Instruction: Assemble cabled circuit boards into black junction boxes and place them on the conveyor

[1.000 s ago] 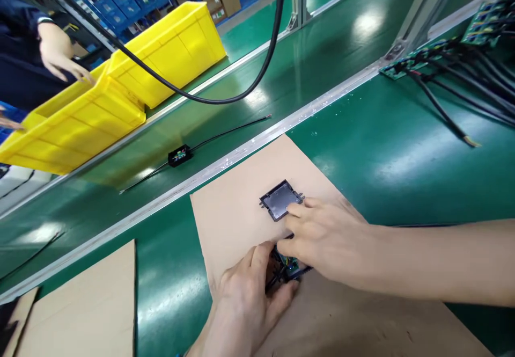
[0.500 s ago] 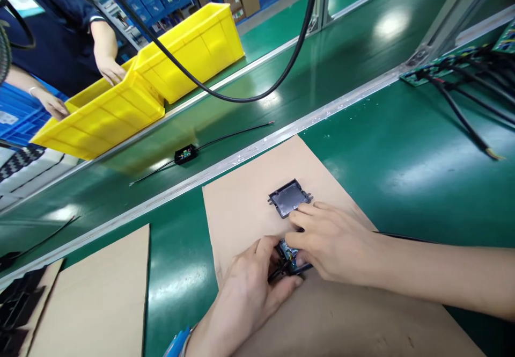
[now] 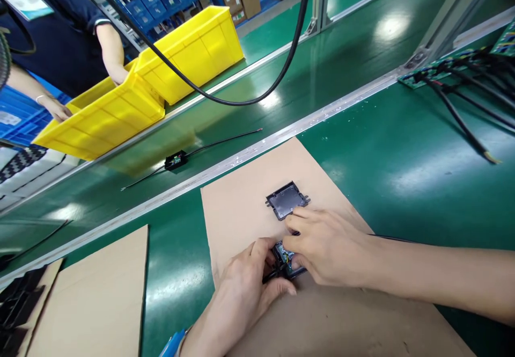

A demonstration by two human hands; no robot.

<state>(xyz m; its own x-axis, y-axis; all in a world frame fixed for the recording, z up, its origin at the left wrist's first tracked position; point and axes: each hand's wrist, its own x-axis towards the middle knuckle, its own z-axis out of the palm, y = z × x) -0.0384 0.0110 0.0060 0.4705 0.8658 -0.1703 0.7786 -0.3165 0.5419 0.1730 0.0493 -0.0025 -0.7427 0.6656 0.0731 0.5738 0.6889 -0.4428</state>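
A small black plastic case (image 3: 295,271) with a circuit board and coloured wires inside lies on the cardboard sheet (image 3: 241,206). My left hand (image 3: 249,282) grips its left side, thumb below and fingers above, where a black cable comes out. My right hand (image 3: 322,244) is closed at the case's right side, with thumb and fingertips at the board's wires; exactly what they pinch is hidden. A thin black cable (image 3: 394,238) runs out to the right behind my right wrist. Just beyond the hands rests a black case cover (image 3: 287,200), its inner side up.
Across the aluminium rail (image 3: 249,155), another open case with cables (image 3: 176,160) sits on the green belt. Yellow bins (image 3: 193,51) stand beyond, with a co-worker's hands in one. Boards with black cables (image 3: 462,83) lie at right. Black parts (image 3: 20,298) and cardboard (image 3: 96,292) are at left.
The open case on the belt has slid a little to the left. My hands and the case they hold have barely shifted. The co-worker's hand has gone deeper into the yellow bin.
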